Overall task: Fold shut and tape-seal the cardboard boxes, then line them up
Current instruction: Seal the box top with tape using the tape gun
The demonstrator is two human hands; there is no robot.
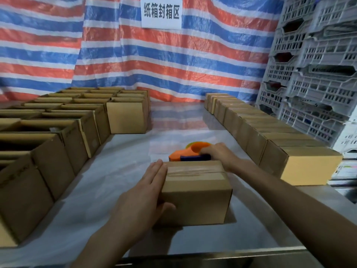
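A small closed cardboard box stands in the middle of the table, with clear tape along its top seam. My left hand grips its left side, fingers flat on the left edge and thumb on the front face. My right hand holds an orange and blue tape dispenser just behind the box's far edge. To the left stand several open boxes in rows. Along the right runs a line of closed boxes.
The table is covered with a pale sheet, and its metal front edge shows at the bottom. Grey plastic crates are stacked at the right. A striped tarp with a white sign hangs behind.
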